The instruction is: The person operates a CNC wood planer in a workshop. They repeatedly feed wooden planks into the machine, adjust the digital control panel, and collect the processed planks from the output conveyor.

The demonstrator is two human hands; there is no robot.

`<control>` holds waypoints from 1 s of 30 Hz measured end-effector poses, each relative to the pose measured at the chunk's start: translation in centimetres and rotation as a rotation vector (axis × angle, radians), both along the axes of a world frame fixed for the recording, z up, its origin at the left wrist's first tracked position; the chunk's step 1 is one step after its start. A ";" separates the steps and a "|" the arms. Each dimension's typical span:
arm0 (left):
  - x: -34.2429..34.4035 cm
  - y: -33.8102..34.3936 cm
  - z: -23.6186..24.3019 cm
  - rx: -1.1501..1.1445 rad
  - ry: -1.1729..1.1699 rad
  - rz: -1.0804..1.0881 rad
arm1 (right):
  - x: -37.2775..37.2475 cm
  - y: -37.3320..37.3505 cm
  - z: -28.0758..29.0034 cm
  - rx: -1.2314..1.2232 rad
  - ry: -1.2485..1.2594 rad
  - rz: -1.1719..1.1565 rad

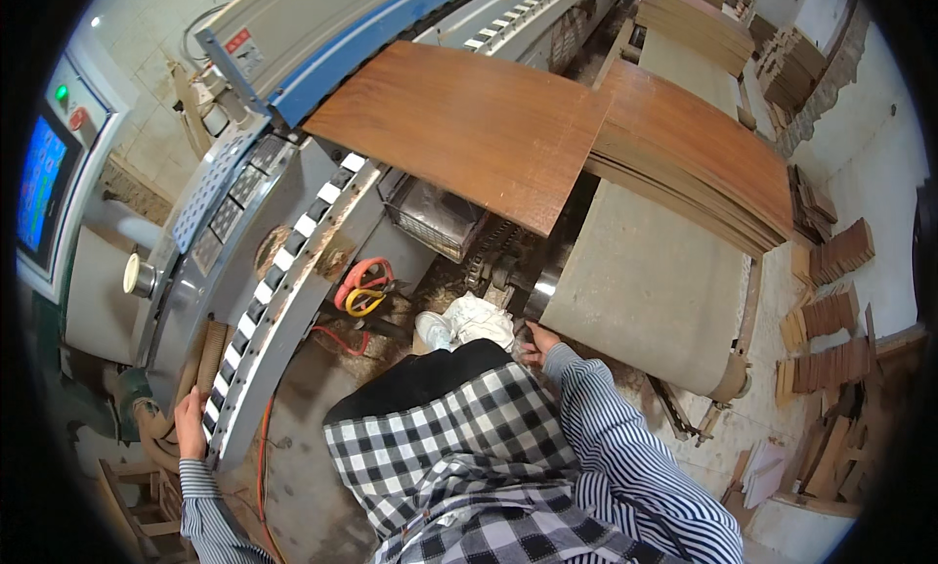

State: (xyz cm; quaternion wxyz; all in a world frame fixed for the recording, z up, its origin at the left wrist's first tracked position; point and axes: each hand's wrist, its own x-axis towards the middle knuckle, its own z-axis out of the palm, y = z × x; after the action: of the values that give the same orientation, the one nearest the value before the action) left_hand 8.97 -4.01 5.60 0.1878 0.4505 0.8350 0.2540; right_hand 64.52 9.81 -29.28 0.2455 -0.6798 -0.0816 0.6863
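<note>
My left hand (191, 425) rests with extended fingers against the outer edge of a roller rail (283, 261), near its lower end. Beside the front left corner of a grey belt conveyor (645, 281), my right hand (536, 344) has its fingers loosely apart; their tips are partly hidden, and I see nothing clearly held. A brown wood-grain panel (459, 124) lies ahead, its left edge at the blue-framed edge machine (362, 36). The panel's right corner meets a stack of similar panels (694, 144) on the conveyor.
Red and yellow-handled scissors (362, 286) hang by the rail. White cloth (477, 320) lies near my right hand. At far left stands a control screen (44, 193). An orange hose (264, 466) runs along the floor. Small brown boards (831, 315) line the right wall.
</note>
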 end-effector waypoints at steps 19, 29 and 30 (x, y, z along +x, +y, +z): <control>0.4 0.0 0.0 0.037 -0.144 0.127 | -3.1 5.1 -16.6 0.077 0.153 0.136; 0.2 0.5 -0.1 0.035 -0.122 0.119 | -4.3 7.5 -24.4 0.461 -0.705 0.581; 0.3 0.4 0.0 0.038 -0.119 0.105 | -4.6 7.7 -24.2 0.493 -0.757 0.619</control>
State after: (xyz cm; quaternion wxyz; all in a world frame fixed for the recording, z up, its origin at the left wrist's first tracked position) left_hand 9.27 -3.57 5.56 0.2151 0.3935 0.8399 0.3057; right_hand 59.91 17.49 -53.51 0.1376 -0.7458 -0.5189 0.3944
